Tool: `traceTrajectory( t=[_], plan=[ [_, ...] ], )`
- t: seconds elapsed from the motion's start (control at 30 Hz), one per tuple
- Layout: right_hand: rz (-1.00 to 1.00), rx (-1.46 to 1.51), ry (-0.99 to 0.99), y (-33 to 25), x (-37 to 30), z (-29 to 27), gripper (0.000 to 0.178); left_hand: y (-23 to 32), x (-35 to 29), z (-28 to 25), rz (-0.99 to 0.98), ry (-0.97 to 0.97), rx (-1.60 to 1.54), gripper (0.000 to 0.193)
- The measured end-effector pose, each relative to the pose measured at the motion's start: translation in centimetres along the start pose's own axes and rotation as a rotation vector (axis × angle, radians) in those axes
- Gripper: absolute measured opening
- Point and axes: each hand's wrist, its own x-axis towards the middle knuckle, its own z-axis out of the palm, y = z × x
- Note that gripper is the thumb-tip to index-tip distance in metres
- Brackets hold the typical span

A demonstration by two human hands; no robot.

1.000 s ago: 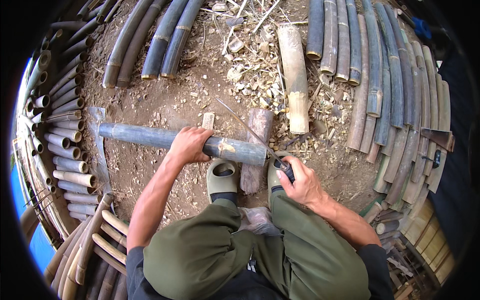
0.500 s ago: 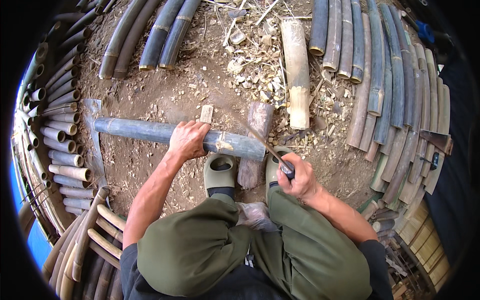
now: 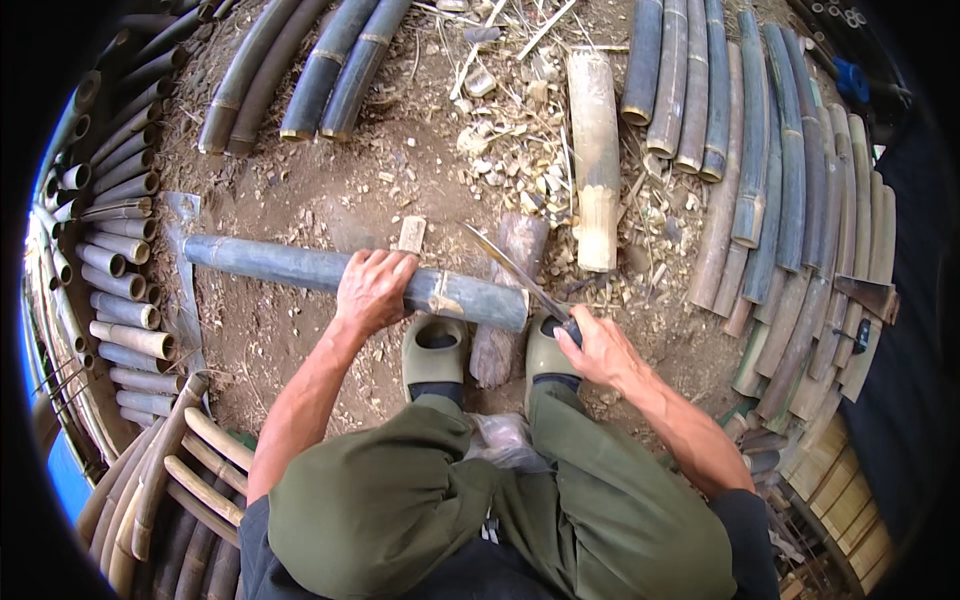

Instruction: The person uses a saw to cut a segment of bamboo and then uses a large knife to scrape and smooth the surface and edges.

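Observation:
A grey-green bamboo pole [image 3: 275, 264] lies crosswise before me, its right end resting over a short wooden block [image 3: 494, 354]. My left hand [image 3: 376, 292] is closed around the pole, left of a pale node. In my right hand [image 3: 603, 352] is the dark handle of a machete [image 3: 527, 280]. Its blade slants up and to the left, just above the pole's right end; whether it touches the bamboo I cannot tell. My shoes [image 3: 436, 352] stand on either side of the block, close to the pole.
A pale, scraped bamboo piece [image 3: 594, 150] lies beyond the block among wood chips [image 3: 510, 165]. Rows of bamboo poles [image 3: 785, 150] line the right side, with another blade [image 3: 868, 297] lying on them. More bamboo [image 3: 125, 285] is stacked at the left.
The machete, blurred and held nearer me earlier, now shows sharply and lower beside the pole's right end. My left hand keeps its hold on the bamboo. The whole view has shifted slightly.

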Motion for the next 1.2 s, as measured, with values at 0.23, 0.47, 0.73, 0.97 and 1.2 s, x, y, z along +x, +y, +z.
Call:
traceTrajectory(
  t=[0.23,0.47,0.73,0.97,1.2],
  plan=[
    [-0.254,-0.006,0.228,-1.6,-1.0,1.3,0.029,0.9,-1.1,0.5,-0.002,0.302,0.061,0.032],
    [-0.266,0.227,0.253,-4.2,-1.1,0.2,0.035,1.0,-2.2,1.2,-0.026,0.388,0.101,0.030],
    [0.088,-0.061,-0.048,2.1,0.6,0.8,0.031,2.9,-1.2,-1.5,-0.107,-0.112,0.095,0.070],
    [0.099,0.034,0.007,0.4,-1.3,1.8,0.030,-3.0,2.7,-4.7,-0.050,-0.651,-0.093,0.078],
    [-0.325,0.243,0.396,-5.3,-2.3,-0.4,0.034,-3.3,2.2,-3.5,-0.028,-0.392,-0.076,0.063]
  ],
)
